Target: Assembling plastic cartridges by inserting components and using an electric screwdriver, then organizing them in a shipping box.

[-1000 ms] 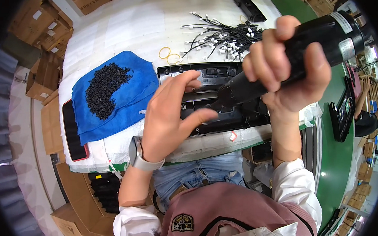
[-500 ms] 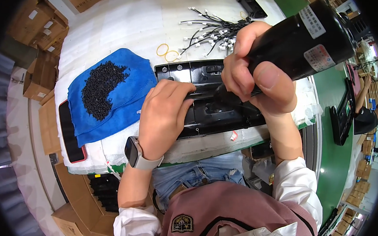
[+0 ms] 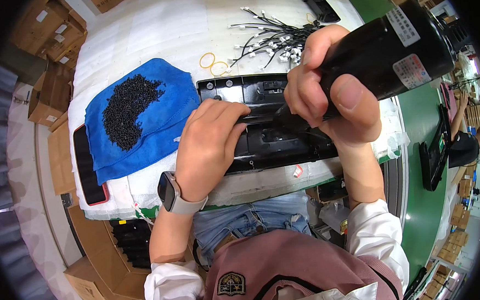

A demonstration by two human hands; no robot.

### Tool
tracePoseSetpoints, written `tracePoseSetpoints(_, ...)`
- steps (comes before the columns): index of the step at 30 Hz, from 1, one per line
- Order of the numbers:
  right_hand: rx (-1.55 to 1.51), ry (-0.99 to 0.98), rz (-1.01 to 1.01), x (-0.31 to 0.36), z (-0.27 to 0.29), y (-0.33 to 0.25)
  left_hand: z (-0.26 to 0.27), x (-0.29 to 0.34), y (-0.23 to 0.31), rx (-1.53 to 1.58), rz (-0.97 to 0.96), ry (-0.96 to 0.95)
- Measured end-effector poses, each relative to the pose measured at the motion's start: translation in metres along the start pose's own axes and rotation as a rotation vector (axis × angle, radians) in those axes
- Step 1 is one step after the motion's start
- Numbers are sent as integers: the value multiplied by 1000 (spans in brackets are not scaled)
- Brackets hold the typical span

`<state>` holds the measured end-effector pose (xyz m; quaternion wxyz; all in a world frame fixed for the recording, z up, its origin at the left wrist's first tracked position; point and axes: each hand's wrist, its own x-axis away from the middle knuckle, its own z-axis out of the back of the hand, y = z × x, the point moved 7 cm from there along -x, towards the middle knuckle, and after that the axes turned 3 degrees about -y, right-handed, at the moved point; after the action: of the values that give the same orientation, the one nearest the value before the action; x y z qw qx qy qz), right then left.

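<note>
A long black plastic panel (image 3: 262, 154) with moulded ribs and round posts lies across the table in front of me. My left hand (image 3: 206, 138), with a watch on its wrist, grips the panel's left part, thumb and fingers at its middle ridge. My right hand (image 3: 335, 89) is wrapped round a thick black electric screwdriver (image 3: 374, 56). The tool is tilted, its narrow front end over the middle of the panel; its tip cannot be made out. Left of the panel, a heap of small black screws (image 3: 127, 110) lies on a blue cloth (image 3: 160, 144).
A bundle of black cables with white connectors (image 3: 285, 40) lies beyond the panel, near two yellow rubber bands (image 3: 207, 60). At the left edge is a phone (image 3: 89, 170). Another black part (image 3: 316, 2) lies at the far right. A person's arm (image 3: 460, 112) shows at right.
My right hand and the screwdriver have shifted very slightly to the right. My left hand keeps its grip on the panel.
</note>
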<state>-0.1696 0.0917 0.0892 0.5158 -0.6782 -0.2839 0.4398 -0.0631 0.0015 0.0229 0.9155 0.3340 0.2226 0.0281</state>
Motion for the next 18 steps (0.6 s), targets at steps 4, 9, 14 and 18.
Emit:
tracePoseSetpoints(4, -19, 18, 3, 0, 1, 0, -1, 0, -1, -4, -4, -5)
tracePoseSetpoints(9, -11, -10, -3, 2, 3, 0, -1, 0, -1, -7, 2, -10)
tracePoseSetpoints(14, 6, -14, 22, 2, 2, 0, -2, 1, -2, -2, 11, -11)
tracePoseSetpoints(18, -20, -32, 31, 1, 2, 1, -2, 1, -2, -5, 7, -11)
